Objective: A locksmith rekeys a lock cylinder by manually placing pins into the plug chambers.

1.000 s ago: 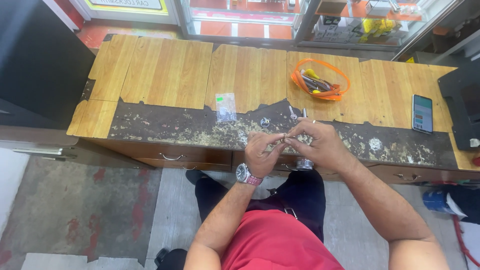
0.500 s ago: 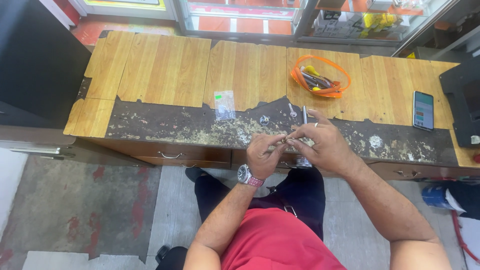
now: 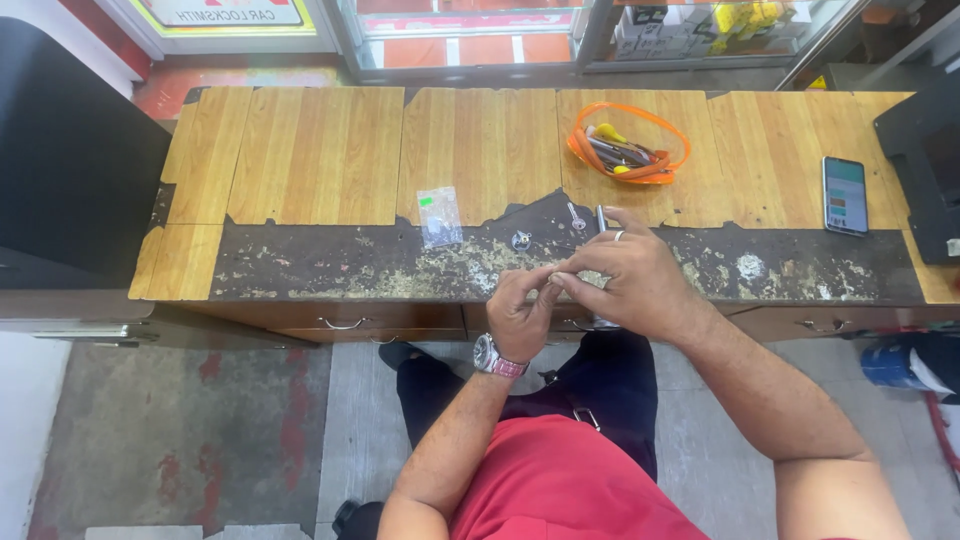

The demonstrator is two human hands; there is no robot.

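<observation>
My left hand (image 3: 520,310) and my right hand (image 3: 625,270) meet at the near edge of a worn wooden counter (image 3: 320,150). Their fingertips pinch one tiny part (image 3: 553,281) between them; it is too small to identify. The left wrist wears a watch (image 3: 492,355). On the counter just beyond my hands lie a small key (image 3: 576,215), a slim metal tool (image 3: 601,218) and a small round metal piece (image 3: 521,240). A little clear plastic bag (image 3: 440,215) lies to the left of them.
An orange dish (image 3: 630,150) with several tools sits at the back of the counter. A phone (image 3: 845,195) lies at the right, next to a black machine (image 3: 925,170). Drawers with handles (image 3: 342,324) run under the counter edge. Glass display shelves (image 3: 600,30) stand behind.
My hands have stayed together at the counter edge, shifting only slightly as the fingers work on the tiny part.
</observation>
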